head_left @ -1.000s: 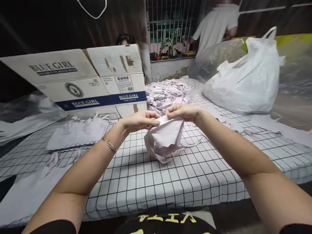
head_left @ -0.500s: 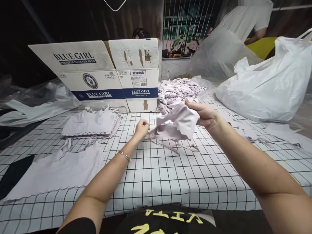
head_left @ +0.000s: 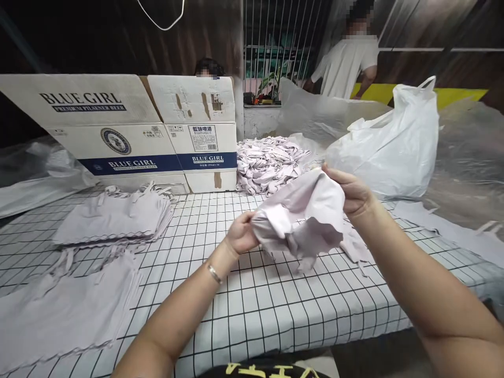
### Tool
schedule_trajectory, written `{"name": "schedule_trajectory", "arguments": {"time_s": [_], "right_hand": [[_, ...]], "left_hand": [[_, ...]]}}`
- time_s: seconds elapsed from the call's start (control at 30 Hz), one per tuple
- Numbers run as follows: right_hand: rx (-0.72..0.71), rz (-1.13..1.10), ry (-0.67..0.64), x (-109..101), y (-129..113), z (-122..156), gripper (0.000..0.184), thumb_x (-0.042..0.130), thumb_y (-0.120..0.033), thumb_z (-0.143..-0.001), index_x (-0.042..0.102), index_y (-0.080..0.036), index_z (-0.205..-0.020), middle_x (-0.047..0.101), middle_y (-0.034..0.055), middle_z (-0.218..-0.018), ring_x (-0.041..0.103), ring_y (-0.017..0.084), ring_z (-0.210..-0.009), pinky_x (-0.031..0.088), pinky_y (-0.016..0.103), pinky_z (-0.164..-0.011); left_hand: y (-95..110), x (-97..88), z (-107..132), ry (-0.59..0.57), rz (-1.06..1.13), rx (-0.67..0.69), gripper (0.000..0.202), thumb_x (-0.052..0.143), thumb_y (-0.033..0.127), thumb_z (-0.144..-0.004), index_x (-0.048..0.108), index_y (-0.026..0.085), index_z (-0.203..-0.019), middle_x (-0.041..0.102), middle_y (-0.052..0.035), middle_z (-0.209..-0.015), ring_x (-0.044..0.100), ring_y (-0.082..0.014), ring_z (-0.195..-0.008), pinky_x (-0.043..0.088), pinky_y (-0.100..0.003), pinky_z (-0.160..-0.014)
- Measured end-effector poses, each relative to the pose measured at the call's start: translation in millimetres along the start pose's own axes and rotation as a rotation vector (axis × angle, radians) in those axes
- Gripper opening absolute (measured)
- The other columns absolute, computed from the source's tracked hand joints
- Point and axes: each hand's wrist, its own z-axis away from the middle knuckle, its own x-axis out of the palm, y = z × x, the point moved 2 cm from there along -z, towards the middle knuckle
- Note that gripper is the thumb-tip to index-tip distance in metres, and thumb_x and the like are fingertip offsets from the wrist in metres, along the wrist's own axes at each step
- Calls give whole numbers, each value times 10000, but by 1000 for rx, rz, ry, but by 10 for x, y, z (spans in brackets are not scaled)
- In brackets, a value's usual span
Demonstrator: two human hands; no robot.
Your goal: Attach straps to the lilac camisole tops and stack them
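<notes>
Between my two hands a pale lilac camisole top point(head_left: 299, 215) is stretched above the table, its scalloped edge hanging down. My left hand point(head_left: 243, 233) grips its left side with closed fingers. At the upper right, my right hand point(head_left: 348, 191) pinches the cloth, the thumb on top and part of the fingers hidden behind the fabric. Two stacks of the same tops lie flat on the left: a farther stack point(head_left: 112, 215) and a nearer stack point(head_left: 66, 310), their straps pointing away from me.
A cardboard box point(head_left: 157, 136) stands behind the stacks. Beside it lies a heap of lilac garments point(head_left: 271, 163). A white plastic bag point(head_left: 389, 147) and loose tops point(head_left: 452, 226) are at the right on the checked tablecloth point(head_left: 220, 299). A person in a white shirt point(head_left: 346, 65) stands beyond.
My left hand has taken hold of the left side of the top, which is now spread wider and higher between both hands. The view has swung to the right.
</notes>
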Motion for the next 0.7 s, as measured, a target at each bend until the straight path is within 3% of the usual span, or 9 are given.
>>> {"name": "schedule_trajectory", "arguments": {"time_s": [0.07,0.13,0.23,0.3,0.37,0.43,0.57,0.7], "right_hand": [[-18,28,53,-252,59,2,228,694,-437,-779,610,-226,-791,624,22,-697,600,194,-678,501,324,-634],[-29,80,62,-433,132,-21,262,746,-421,-721,587,-213,-733,593,10,-663,558,166,-606,464,301,-576],[9,225,-30,-582,171,-68,327,807,-416,-638,575,-192,-690,539,-7,-607,478,128,-518,376,268,-491],[24,358,-107,-639,129,-94,331,824,-403,-621,585,-181,-676,496,-22,-575,432,107,-499,337,252,-481],[14,438,-157,-671,71,-121,313,827,-382,-627,601,-169,-667,479,-25,-580,425,101,-523,339,248,-505],[-8,445,-175,-670,35,-155,294,820,-370,-643,612,-165,-681,501,-16,-622,454,109,-573,363,253,-549],[-52,394,-189,-566,67,-244,271,791,-353,-684,593,-168,-681,568,14,-743,516,135,-678,404,271,-627],[21,368,-252,-460,121,-277,288,802,-349,-678,578,-168,-690,533,-4,-681,493,117,-616,379,245,-567]], "left_hand": [[248,-123,230,15,97,57,481,468,534,-793,605,146,-1041,660,-107,-893,639,-234,-868,530,-363,-766],[499,-231,417,-55,52,30,417,612,524,-724,657,142,-885,643,-73,-708,620,-195,-669,527,-321,-649],[876,-320,572,-320,-377,-201,279,750,413,-691,713,145,-760,659,-74,-677,612,-190,-649,519,-311,-662],[1130,-360,613,-398,-678,-286,199,747,356,-733,748,161,-774,688,-83,-767,625,-204,-748,512,-311,-730],[1358,-389,626,-349,-837,-226,180,735,347,-758,756,169,-740,682,-77,-792,611,-194,-773,499,-292,-735],[1511,-412,637,-243,-834,-112,226,742,370,-751,741,158,-675,666,-81,-780,601,-189,-767,494,-287,-725],[1590,-441,641,7,-591,85,353,762,458,-717,671,140,-593,616,-60,-640,589,-167,-664,489,-272,-626],[1601,-407,593,165,-405,151,361,786,456,-703,646,126,-661,569,-9,-565,528,-100,-519,437,-213,-519]]}}
